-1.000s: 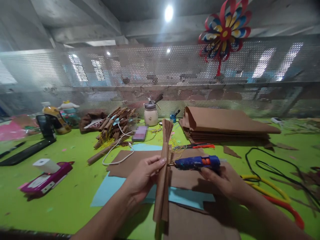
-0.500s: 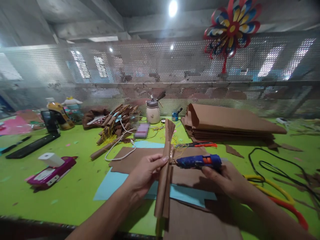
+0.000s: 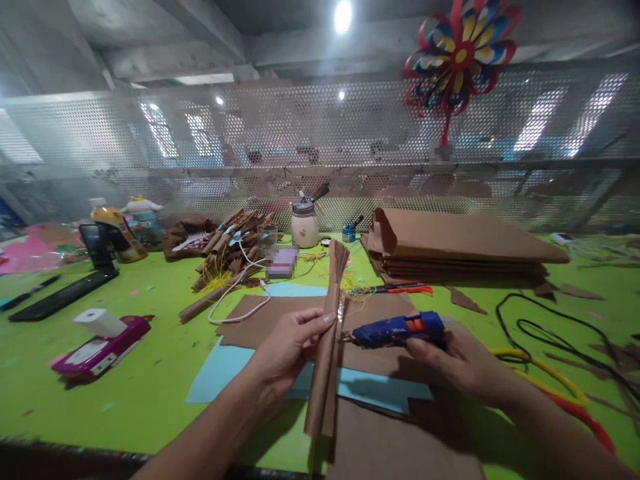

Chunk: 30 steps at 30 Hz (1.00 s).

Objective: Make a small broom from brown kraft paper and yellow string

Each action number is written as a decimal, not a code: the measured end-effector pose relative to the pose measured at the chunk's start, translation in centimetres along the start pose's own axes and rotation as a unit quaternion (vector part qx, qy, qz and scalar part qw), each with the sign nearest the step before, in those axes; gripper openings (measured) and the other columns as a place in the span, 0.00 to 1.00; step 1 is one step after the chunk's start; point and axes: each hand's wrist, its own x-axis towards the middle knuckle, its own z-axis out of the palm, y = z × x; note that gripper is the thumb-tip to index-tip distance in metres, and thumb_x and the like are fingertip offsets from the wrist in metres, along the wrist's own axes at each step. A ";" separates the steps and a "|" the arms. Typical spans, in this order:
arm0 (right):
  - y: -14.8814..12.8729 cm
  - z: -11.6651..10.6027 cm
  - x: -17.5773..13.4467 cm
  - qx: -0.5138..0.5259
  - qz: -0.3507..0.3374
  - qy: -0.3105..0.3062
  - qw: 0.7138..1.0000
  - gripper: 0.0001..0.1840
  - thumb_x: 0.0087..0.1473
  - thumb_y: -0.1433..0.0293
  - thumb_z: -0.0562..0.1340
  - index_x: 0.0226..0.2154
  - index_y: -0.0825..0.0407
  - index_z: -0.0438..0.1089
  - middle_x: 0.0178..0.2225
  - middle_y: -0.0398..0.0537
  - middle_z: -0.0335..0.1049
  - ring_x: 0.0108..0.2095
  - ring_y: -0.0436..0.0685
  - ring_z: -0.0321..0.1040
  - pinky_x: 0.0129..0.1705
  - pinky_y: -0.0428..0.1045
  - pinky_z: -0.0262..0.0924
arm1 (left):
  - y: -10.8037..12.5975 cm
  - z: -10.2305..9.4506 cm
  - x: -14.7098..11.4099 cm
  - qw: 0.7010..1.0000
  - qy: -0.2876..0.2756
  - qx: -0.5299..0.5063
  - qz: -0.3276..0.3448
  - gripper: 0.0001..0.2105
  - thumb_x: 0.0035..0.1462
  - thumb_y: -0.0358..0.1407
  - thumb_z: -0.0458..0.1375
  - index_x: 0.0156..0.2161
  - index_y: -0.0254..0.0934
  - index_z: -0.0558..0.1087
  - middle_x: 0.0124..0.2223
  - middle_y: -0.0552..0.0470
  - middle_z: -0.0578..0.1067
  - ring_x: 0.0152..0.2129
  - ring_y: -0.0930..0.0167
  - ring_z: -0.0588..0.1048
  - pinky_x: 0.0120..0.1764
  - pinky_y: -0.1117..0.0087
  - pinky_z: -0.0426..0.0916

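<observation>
Pinched in my left hand (image 3: pixel 293 353) is a brown paper roll (image 3: pixel 323 380), tilted over the table, with a pleated, fanned upper end. A shiny line of glue (image 3: pixel 341 310) runs along the paper's right edge. My right hand (image 3: pixel 455 353) is wrapped round a blue hot glue gun (image 3: pixel 395 329), whose nozzle is at that edge just below the shiny line. Beneath both hands lie flat brown paper sheets (image 3: pixel 375 360) and light blue paper (image 3: pixel 215 377).
A folded brown paper stack (image 3: pixel 465 240) lies at the back right. Several finished-looking rolls (image 3: pixel 225 240) are heaped at the back left, near a white cable (image 3: pixel 215 313). A purple power strip (image 3: pixel 103 350) sits left; scissors (image 3: pixel 400 288) lie behind the glue gun. Black cord (image 3: pixel 555 333) loops at right.
The glue gun's nozzle has moved down along the paper's edge, towards me. More shiny glue shows above it. My left hand keeps its hold on the roll.
</observation>
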 end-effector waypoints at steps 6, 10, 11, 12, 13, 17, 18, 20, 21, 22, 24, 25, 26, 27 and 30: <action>0.7 0.1 0.9 -0.017 -0.017 0.071 0.997 0.19 0.58 0.59 0.52 0.24 0.54 0.65 0.22 0.45 0.63 0.24 0.51 0.59 0.26 0.45 0.57 | 0.1 0.2 0.0 1.000 -0.011 -0.012 -0.001 0.10 0.46 0.37 0.64 0.32 0.31 0.75 0.29 0.51 0.74 0.22 0.79 0.68 0.26 0.80 0.59; 0.5 0.6 0.8 -0.004 -0.015 0.050 0.999 0.18 0.58 0.60 0.53 0.26 0.54 0.66 0.22 0.44 0.64 0.24 0.50 0.59 0.26 0.44 0.57 | 0.0 0.2 0.0 0.999 -0.021 -0.024 -0.001 0.11 0.46 0.37 0.64 0.33 0.31 0.75 0.30 0.48 0.75 0.24 0.76 0.70 0.27 0.79 0.61; 0.4 0.6 0.7 0.003 -0.010 0.041 0.999 0.17 0.58 0.60 0.53 0.27 0.54 0.67 0.22 0.44 0.64 0.24 0.50 0.60 0.26 0.44 0.58 | 0.0 0.2 0.1 0.999 -0.021 -0.025 -0.002 0.11 0.46 0.37 0.64 0.33 0.31 0.75 0.30 0.48 0.75 0.24 0.76 0.70 0.27 0.79 0.62; 0.3 0.7 0.5 0.009 -0.006 0.032 0.999 0.17 0.57 0.60 0.53 0.28 0.54 0.68 0.22 0.44 0.65 0.25 0.50 0.60 0.27 0.44 0.59 | 0.0 0.2 0.0 0.999 -0.021 -0.025 -0.003 0.11 0.46 0.37 0.64 0.33 0.30 0.76 0.30 0.48 0.75 0.24 0.76 0.70 0.27 0.79 0.62; 0.2 0.7 0.4 0.012 -0.002 0.025 1.000 0.16 0.57 0.60 0.54 0.29 0.54 0.68 0.23 0.45 0.66 0.26 0.51 0.62 0.28 0.45 0.60 | 0.0 0.2 0.0 0.999 -0.020 -0.026 -0.004 0.11 0.46 0.37 0.64 0.33 0.30 0.75 0.30 0.48 0.75 0.24 0.76 0.70 0.26 0.79 0.62; -0.2 0.3 0.2 0.019 -0.005 -0.008 1.000 0.16 0.57 0.60 0.54 0.36 0.55 0.71 0.31 0.49 0.71 0.33 0.55 0.67 0.37 0.47 0.63 | 0.1 0.2 0.0 1.000 -0.022 -0.019 -0.009 0.10 0.46 0.36 0.64 0.32 0.31 0.75 0.29 0.49 0.75 0.24 0.76 0.71 0.27 0.79 0.63; -0.3 0.2 0.2 0.025 -0.009 -0.016 1.000 0.17 0.57 0.61 0.54 0.38 0.55 0.71 0.33 0.50 0.72 0.36 0.57 0.67 0.39 0.48 0.63 | 0.1 0.2 0.0 1.000 -0.023 -0.017 -0.008 0.09 0.47 0.36 0.63 0.32 0.31 0.75 0.29 0.49 0.75 0.24 0.76 0.71 0.27 0.79 0.62; -0.4 0.1 0.2 0.038 -0.017 -0.028 0.999 0.17 0.57 0.61 0.54 0.40 0.54 0.71 0.35 0.50 0.73 0.39 0.58 0.68 0.43 0.50 0.63 | 0.2 0.2 0.0 1.000 -0.023 -0.016 -0.004 0.09 0.47 0.36 0.63 0.31 0.31 0.75 0.29 0.49 0.75 0.24 0.77 0.70 0.27 0.79 0.62; -0.5 0.0 0.2 0.044 -0.020 -0.029 0.998 0.17 0.57 0.61 0.54 0.41 0.54 0.71 0.36 0.50 0.73 0.40 0.59 0.68 0.45 0.51 0.62 | 0.2 0.1 0.1 1.000 -0.021 -0.016 -0.003 0.09 0.47 0.36 0.63 0.31 0.31 0.75 0.29 0.49 0.75 0.24 0.77 0.70 0.27 0.79 0.62; -0.5 0.1 0.2 0.048 -0.023 -0.031 0.998 0.17 0.57 0.62 0.54 0.41 0.54 0.71 0.36 0.50 0.73 0.41 0.60 0.68 0.46 0.52 0.62 | 0.1 0.1 0.1 1.000 -0.020 -0.016 -0.003 0.09 0.47 0.36 0.63 0.31 0.31 0.75 0.29 0.50 0.75 0.23 0.77 0.70 0.27 0.79 0.62; -0.5 0.2 0.2 0.054 -0.025 -0.038 0.998 0.18 0.57 0.61 0.54 0.41 0.55 0.72 0.35 0.51 0.72 0.40 0.60 0.68 0.45 0.52 0.63 | 0.1 0.1 0.2 1.000 -0.019 -0.017 -0.006 0.09 0.47 0.36 0.63 0.31 0.31 0.75 0.29 0.50 0.75 0.24 0.77 0.71 0.27 0.79 0.62; -0.6 0.3 0.2 0.055 -0.024 -0.038 0.997 0.18 0.57 0.61 0.54 0.41 0.55 0.72 0.34 0.50 0.72 0.40 0.59 0.68 0.44 0.51 0.63 | 0.0 0.1 0.2 1.000 -0.019 -0.017 -0.008 0.09 0.46 0.37 0.63 0.32 0.31 0.75 0.29 0.50 0.75 0.24 0.76 0.71 0.27 0.78 0.62; -0.6 0.3 0.2 0.053 -0.022 -0.033 0.998 0.18 0.57 0.61 0.54 0.40 0.55 0.72 0.33 0.50 0.72 0.39 0.59 0.68 0.43 0.51 0.64 | 0.0 0.1 0.1 1.000 -0.019 -0.018 -0.009 0.10 0.46 0.37 0.64 0.32 0.31 0.75 0.29 0.49 0.75 0.24 0.75 0.71 0.28 0.78 0.63; -0.6 0.4 0.2 0.047 -0.020 -0.023 0.998 0.17 0.56 0.61 0.55 0.39 0.56 0.72 0.31 0.50 0.72 0.37 0.59 0.68 0.41 0.50 0.64 | 0.0 0.1 0.1 1.000 -0.020 -0.018 -0.009 0.10 0.46 0.37 0.63 0.32 0.31 0.75 0.29 0.49 0.75 0.25 0.75 0.71 0.28 0.78 0.63; -0.6 0.3 0.4 0.019 -0.024 0.023 0.999 0.15 0.56 0.62 0.56 0.34 0.55 0.72 0.24 0.47 0.69 0.30 0.55 0.67 0.36 0.48 0.64 | 0.0 0.2 0.0 1.000 -0.020 -0.022 -0.005 0.10 0.47 0.36 0.63 0.33 0.31 0.75 0.30 0.48 0.76 0.24 0.76 0.71 0.28 0.79 0.63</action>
